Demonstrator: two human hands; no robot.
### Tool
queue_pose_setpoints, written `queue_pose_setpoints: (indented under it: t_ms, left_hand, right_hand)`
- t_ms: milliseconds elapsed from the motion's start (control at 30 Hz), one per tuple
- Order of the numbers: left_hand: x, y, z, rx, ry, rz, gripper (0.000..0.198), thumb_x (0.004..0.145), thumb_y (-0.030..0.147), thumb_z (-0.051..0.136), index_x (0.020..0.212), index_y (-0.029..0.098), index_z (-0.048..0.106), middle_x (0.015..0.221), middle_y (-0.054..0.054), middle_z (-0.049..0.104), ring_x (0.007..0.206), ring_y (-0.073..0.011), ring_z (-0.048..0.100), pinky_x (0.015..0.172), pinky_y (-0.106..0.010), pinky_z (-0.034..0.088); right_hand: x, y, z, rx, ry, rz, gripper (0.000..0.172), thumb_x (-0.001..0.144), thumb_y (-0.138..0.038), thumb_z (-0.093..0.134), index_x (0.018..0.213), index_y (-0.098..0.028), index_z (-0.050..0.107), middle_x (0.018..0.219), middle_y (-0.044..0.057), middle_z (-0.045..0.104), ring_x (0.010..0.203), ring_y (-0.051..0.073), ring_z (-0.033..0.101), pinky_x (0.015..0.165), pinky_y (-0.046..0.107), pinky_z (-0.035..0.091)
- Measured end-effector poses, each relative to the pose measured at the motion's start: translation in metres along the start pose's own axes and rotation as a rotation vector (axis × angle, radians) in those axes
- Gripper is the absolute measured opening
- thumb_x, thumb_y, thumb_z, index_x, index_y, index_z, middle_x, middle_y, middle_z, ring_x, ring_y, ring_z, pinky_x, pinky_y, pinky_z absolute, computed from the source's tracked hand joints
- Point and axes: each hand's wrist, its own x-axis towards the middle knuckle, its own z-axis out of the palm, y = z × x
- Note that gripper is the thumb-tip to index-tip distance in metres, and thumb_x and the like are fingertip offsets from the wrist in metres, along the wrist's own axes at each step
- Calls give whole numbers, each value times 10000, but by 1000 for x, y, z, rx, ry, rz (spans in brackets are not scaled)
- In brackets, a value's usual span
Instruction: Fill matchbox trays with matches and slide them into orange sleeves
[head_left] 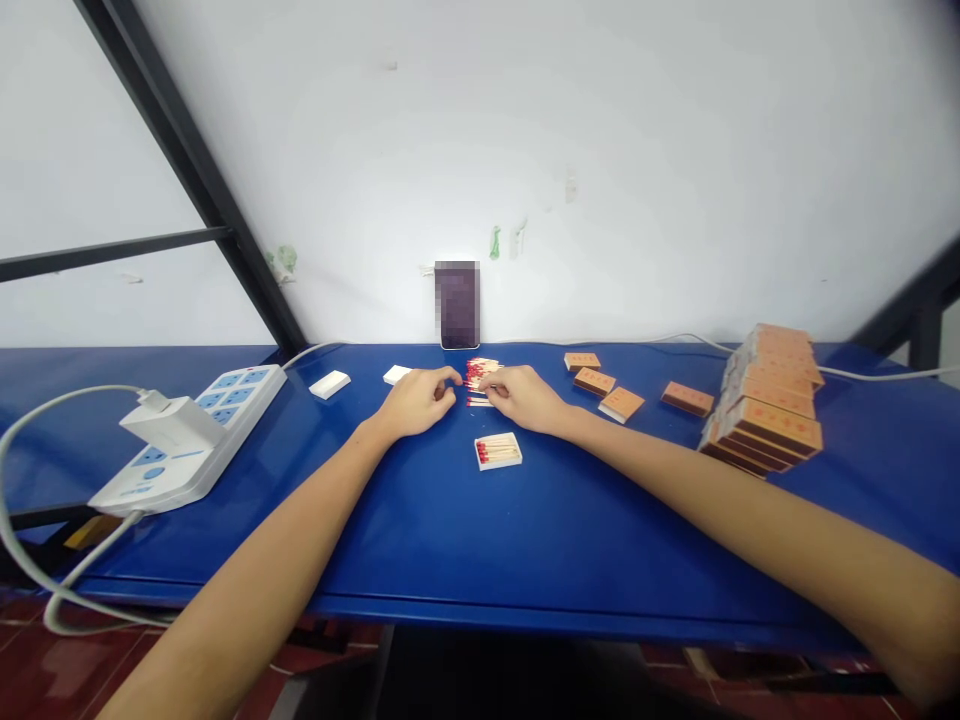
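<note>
While right hand point(525, 398) touches loose matches point(481, 374), tray point(498, 451) holds matches.

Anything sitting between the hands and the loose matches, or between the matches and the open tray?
Nothing visible. The left hand and right hand are right at the matches. Only bare table lies between the matches and the tray.

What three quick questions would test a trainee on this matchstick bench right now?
1. True or false: the open tray lies nearer the person than both hands.
2. Where is the stack of matchboxes: A, on the person's left; B, on the person's right?
3. Fill in: the left hand and right hand meet at a loose pile of ____.
Key: 1 true; 2 B; 3 matches.
</note>
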Motion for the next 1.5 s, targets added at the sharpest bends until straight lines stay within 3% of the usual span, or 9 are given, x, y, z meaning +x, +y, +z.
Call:
queue_pose_setpoints:
  t_ms: [300,533,667,867,1033,1167,1500]
  left_hand:
    - [1,-1,1,37,-32,66,358,878,236,482,1120,217,745,720,-6,664,624,-147,568,629,-261,385]
    - [-1,4,-6,-71,-48,36,494,937,223,326,1348,176,596,718,-12,658,699,-181,600,716,-284,432]
    - [-1,2,-6,-129,-64,58,496,951,220,278,1306,151,618,661,-4,618,717,-187,612,768,-295,451]
    - [-1,6,-5,-84,-41,29,478,1020,384,275,1229,167,647,770,-37,666,729,-191,617,729,-296,442]
    - [0,6,-3,-31,-80,50,373,907,291,484,1213,187,671,670,10,617,607,-153,550,627,-262,390]
    - [1,5,-2,-19,-93,63,410,816,211,513,1180,193,702,626,31,553,573,-135,510,613,-256,372]
    - [0,12,-6,-23,-101,64,313,809,295,572,1066,194,718,641,29,546,569,-128,496,591,-256,353]
  right_hand:
    - [0,0,0,84,-4,28,308,869,-122,502,1011,-193,765,692,-1,656,611,119,521,633,234,331]
    - [0,-1,-2,70,-5,52,278,844,-122,529,978,-182,765,658,-11,623,601,114,503,633,231,329]
    - [-1,0,-1,92,-3,30,294,841,-124,523,996,-190,764,660,-15,620,615,116,510,628,229,330]
    - [0,-3,-2,74,15,43,267,817,-148,547,967,-181,766,685,-6,636,626,118,512,632,239,332]
    - [-1,-8,-6,73,-1,47,213,818,-234,593,917,-186,775,628,-22,586,589,107,469,601,240,308]
    - [-2,-8,-9,80,-24,20,200,812,-281,625,910,-192,774,605,-35,539,580,103,453,594,243,291]
    - [-2,-2,-11,12,-72,-141,182,865,-241,599,894,-162,760,699,7,615,651,120,493,644,245,322]
